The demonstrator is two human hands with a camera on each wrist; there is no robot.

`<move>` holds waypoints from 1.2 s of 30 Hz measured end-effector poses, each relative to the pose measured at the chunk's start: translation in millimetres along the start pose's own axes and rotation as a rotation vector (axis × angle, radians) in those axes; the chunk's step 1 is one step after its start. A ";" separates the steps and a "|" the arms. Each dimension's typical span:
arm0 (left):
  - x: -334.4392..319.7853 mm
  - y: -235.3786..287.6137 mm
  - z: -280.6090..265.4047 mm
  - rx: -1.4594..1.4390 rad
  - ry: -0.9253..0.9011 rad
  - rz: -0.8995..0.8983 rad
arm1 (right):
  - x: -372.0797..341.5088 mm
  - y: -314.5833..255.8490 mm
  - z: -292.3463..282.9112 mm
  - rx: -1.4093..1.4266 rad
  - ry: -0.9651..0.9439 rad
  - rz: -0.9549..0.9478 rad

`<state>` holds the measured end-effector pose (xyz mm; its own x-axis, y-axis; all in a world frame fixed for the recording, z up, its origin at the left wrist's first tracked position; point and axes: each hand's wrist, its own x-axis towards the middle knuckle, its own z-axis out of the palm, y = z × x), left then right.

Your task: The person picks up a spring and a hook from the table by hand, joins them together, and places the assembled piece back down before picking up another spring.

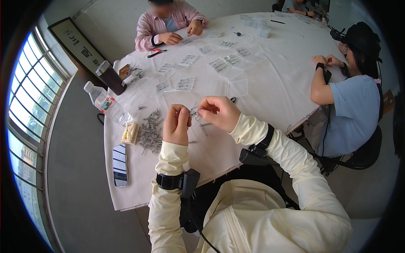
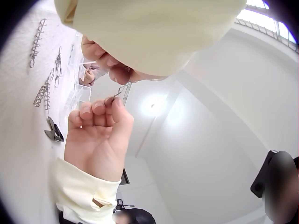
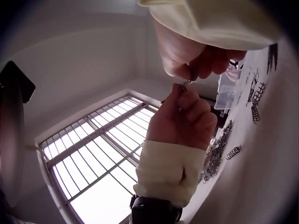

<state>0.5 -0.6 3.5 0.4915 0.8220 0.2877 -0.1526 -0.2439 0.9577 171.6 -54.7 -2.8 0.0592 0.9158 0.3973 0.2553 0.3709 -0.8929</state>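
Observation:
Above the table, the left hand pinches a small metal piece between thumb and index finger. Facing it from the right, the right hand pinches a thin wire piece at its fingertips. The fingertips of both hands are close together, and how the two pieces meet cannot be made out. A heap of metal spring coils lies beside the left hand. A few loose coils rest on the cloth beneath the right hand.
On the white-clothed table are clear trays of metal parts, a phone, a yellow packet, a plastic bottle, a dark flask and a black clip. Other people sit around it.

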 end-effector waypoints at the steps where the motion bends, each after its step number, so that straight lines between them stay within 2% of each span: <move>1: 0.3 -0.7 -0.1 0.015 0.000 0.026 | 0.4 1.9 0.1 0.050 -0.012 0.023; 3: 0.8 -2.6 0.6 0.030 -0.001 0.052 | 0.8 2.6 0.4 0.099 -0.025 0.046; 5: 1.0 -4.1 3.4 0.079 0.033 0.171 | 1.1 1.9 0.8 0.147 -0.055 0.094; 12: 0.1 0.6 1.3 0.007 0.018 0.123 | 0.9 3.0 -1.7 0.180 -0.053 0.082; 15: 0.2 1.4 0.8 -0.019 0.002 0.108 | 0.1 -1.1 -2.1 0.157 -0.026 0.036; 17: -0.1 3.3 1.1 -0.102 -0.035 0.038 | -0.3 -6.8 -2.7 -0.051 0.025 -0.071; 23: 0.9 3.8 -0.4 -0.248 -0.083 -0.052 | -1.6 -12.8 2.3 -0.214 0.156 -0.292; 27: 2.2 0.4 -1.9 -0.373 -0.114 -0.074 | -2.1 -11.6 2.3 -0.191 0.137 -0.299; 29: 3.1 -2.1 -4.1 -0.391 -0.133 -0.047 | -0.4 -3.0 2.4 0.344 -0.004 0.047; 30: 3.2 -1.1 -3.8 -0.390 -0.133 -0.047 | 0.3 -2.4 0.7 0.344 -0.004 0.046; 32: 3.2 2.2 -2.7 -0.324 -0.108 -0.044 | 1.6 -1.3 -4.1 0.517 -0.137 0.242; 36: 2.3 4.1 -1.6 -0.294 -0.121 -0.030 | 4.6 14.5 -4.6 0.616 -0.212 0.307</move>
<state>-0.3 1.1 8.1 0.5954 0.7549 0.2751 -0.3696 -0.0467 0.9280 180.0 -45.9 -12.9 -0.1640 0.9797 0.1150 -0.3373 0.0539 -0.9399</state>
